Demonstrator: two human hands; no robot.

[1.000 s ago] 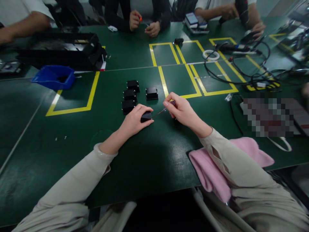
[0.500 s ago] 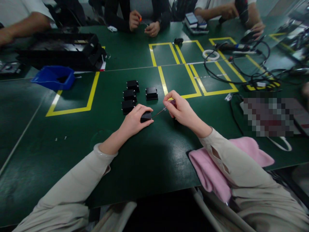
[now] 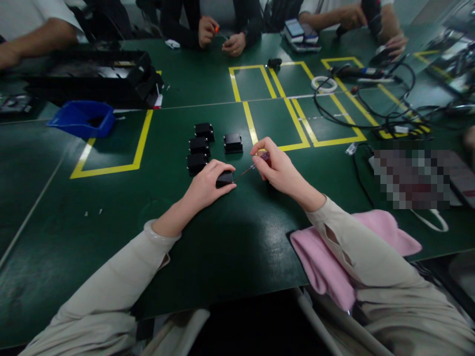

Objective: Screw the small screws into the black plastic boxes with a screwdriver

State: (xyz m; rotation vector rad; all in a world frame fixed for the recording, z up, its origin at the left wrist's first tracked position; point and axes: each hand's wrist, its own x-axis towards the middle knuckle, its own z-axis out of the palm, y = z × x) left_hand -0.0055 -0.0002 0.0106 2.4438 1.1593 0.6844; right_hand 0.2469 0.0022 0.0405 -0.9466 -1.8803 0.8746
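Note:
My left hand (image 3: 206,186) is closed around a small black box (image 3: 224,179), pressing it against the green table. A screwdriver (image 3: 245,172) with a purplish handle is gripped in my right hand (image 3: 273,166); its thin shaft slants down to the box's right end, where the tip meets a small bright spot. Just beyond my left hand stand three similar black boxes in a column, the nearest one (image 3: 196,162) partly behind my fingers. Another black box (image 3: 233,143) sits apart to their right.
A blue bin (image 3: 83,118) and stacked black trays (image 3: 137,79) stand at the left. Cables (image 3: 371,121) and a white ring (image 3: 324,84) lie at the right. A pink cloth (image 3: 319,262) hangs over the front edge under my right forearm. Co-workers' hands (image 3: 234,44) are across the table.
My right hand and the screwdriver handle have shifted very slightly, with the fingers turned a little on the handle. The left hand and the boxes stay put.

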